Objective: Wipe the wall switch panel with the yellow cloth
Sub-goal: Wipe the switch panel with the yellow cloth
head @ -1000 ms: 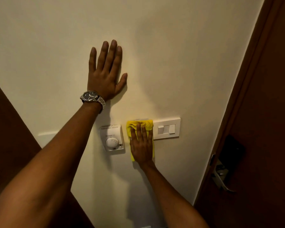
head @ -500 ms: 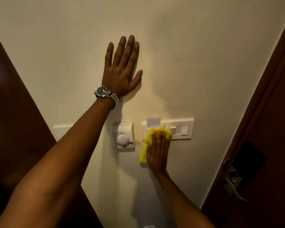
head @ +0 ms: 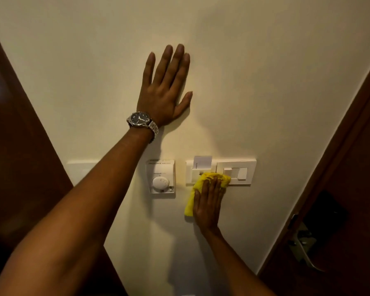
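Note:
The white wall switch panel (head: 239,170) sits on the cream wall, with a key-card slot holding a white card (head: 203,162) at its left end. My right hand (head: 208,202) lies flat on the yellow cloth (head: 201,183), pressing it against the wall over the panel's lower left part. The cloth's lower corner hangs below the panel. My left hand (head: 166,88), with a wristwatch, is spread flat on the wall well above the panel and holds nothing.
A white thermostat with a round dial (head: 161,178) is mounted just left of the panel. A dark wooden door with a metal lever handle (head: 305,253) stands at the right. Another dark wood surface (head: 19,146) borders the wall at the left.
My right hand has slid the cloth down and to the right across the panel, uncovering the card slot. The view has shifted so everything sits further right. My left hand stays planted.

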